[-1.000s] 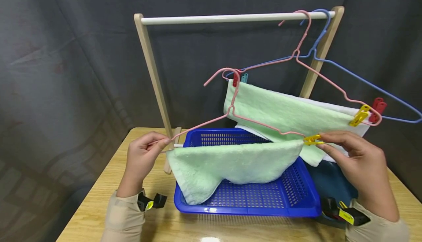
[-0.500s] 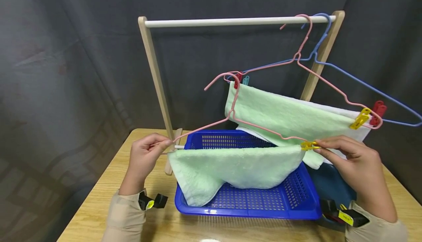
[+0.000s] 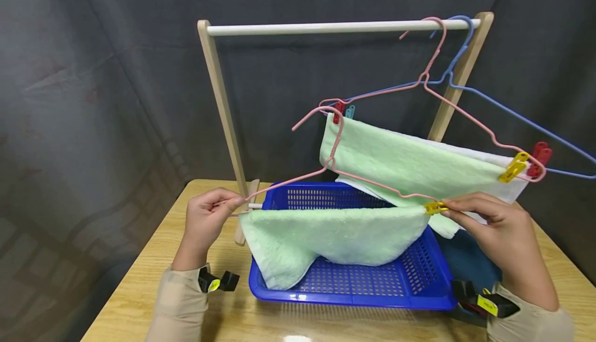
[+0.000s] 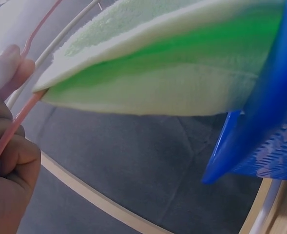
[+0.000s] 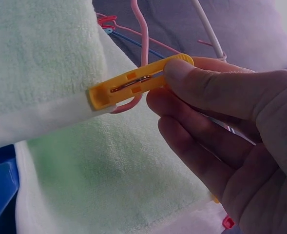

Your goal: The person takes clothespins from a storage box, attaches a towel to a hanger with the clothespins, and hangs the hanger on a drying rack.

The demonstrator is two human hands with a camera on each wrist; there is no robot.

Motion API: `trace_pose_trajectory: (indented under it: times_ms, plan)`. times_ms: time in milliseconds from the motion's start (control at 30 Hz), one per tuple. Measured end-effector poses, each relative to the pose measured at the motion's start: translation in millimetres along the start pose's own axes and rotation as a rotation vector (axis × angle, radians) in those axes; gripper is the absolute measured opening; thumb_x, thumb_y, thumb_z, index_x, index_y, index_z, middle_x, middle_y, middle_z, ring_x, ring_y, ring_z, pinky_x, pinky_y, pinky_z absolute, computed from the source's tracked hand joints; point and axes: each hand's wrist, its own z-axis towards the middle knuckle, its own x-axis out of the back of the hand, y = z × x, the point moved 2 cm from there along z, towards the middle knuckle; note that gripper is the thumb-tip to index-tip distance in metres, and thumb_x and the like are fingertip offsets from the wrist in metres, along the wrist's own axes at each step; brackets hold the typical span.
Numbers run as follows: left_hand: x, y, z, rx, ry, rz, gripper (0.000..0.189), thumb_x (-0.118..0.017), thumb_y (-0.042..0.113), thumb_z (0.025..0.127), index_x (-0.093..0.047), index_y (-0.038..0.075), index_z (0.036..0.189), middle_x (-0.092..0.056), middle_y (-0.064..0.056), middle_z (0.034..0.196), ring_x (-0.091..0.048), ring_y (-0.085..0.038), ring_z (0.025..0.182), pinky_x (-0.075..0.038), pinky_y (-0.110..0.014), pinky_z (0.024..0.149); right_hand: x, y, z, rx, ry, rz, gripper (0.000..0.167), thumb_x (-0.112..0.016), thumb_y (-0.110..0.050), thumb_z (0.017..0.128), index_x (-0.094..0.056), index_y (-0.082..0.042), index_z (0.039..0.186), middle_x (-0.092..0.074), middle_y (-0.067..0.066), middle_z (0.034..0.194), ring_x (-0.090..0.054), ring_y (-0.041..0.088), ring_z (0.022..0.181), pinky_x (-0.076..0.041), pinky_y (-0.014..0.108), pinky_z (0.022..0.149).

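Observation:
My left hand (image 3: 209, 223) grips the left end of a pink wire hanger (image 3: 298, 178), whose hook points up and left. Folded over its lower bar hangs a pale green towel (image 3: 335, 236). At the right end a yellow clothespin (image 3: 435, 208) sits on the towel's top corner, and my right hand (image 3: 503, 231) pinches its handles between thumb and index finger. Up close in the right wrist view, the clothespin (image 5: 138, 82) bites the towel's edge by the hanger's bend. The left wrist view shows the hanger's bar (image 4: 16, 124) running through the curled left fingers into the towel's fold.
Below the towel stands a blue perforated basket (image 3: 354, 300) on a wooden table (image 3: 139, 290). Behind it rises a rack with a white rod (image 3: 316, 29). Another pink hanger (image 3: 461, 112) and a blue hanger (image 3: 517, 112) hang at its right, bearing pegged towels. A dark bin (image 3: 470, 259) is right of the basket.
The yellow clothespin has moved slightly left onto the towel's corner, and its handles, earlier squeezed together, have spread as its mouth closed. The left hand keeps its grip on the hanger.

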Motion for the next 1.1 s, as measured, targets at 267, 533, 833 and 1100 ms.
trace_pose_trajectory:
  times_ms: [267,533,833,1100]
  plan:
    - [-0.5,-1.9,-1.3,-0.042,0.002,-0.033,0.014,-0.07,-0.019,0.083,-0.073,-0.005,0.082,-0.069,0.01,0.075,-0.037,-0.004,0.051,-0.033,-0.024,0.046,-0.4,3.1,-0.8,-0.035,-0.026,0.013,0.031,-0.077,0.028,0.067,-0.077,0.005,0.087,-0.071,-0.02,0.089,-0.064,-0.006,0.084,-0.045,0.006,0.082]
    - [-2.8,-5.3,-2.4,-0.065,0.026,-0.129,0.018,-0.072,-0.011,0.086,-0.078,0.006,0.085,-0.071,0.008,0.076,-0.036,-0.003,0.051,-0.033,-0.02,0.047,-2.7,12.9,-3.5,-0.135,-0.053,0.07,0.029,-0.076,0.027,0.07,-0.077,0.005,0.089,-0.073,-0.017,0.088,-0.065,-0.004,0.083,-0.047,0.006,0.077]
    - [-4.4,-6.4,-2.3,-0.092,0.022,-0.153,0.011,-0.074,-0.002,0.089,-0.078,0.009,0.086,-0.071,0.007,0.077,-0.033,-0.007,0.051,-0.03,-0.022,0.046,-8.3,17.8,-3.1,-0.141,-0.093,0.053,0.031,-0.077,0.026,0.069,-0.078,0.004,0.091,-0.071,-0.019,0.089,-0.063,-0.007,0.084,-0.047,0.006,0.077]
    - [-5.1,-6.9,-3.0,-0.098,0.016,-0.155,0.014,-0.073,-0.006,0.088,-0.078,0.007,0.086,-0.071,0.008,0.079,-0.032,-0.009,0.051,-0.028,-0.024,0.045,-11.5,16.0,-2.0,-0.104,-0.107,0.025,0.033,-0.078,0.025,0.069,-0.077,0.004,0.094,-0.07,-0.02,0.092,-0.062,-0.009,0.087,-0.046,0.005,0.081]
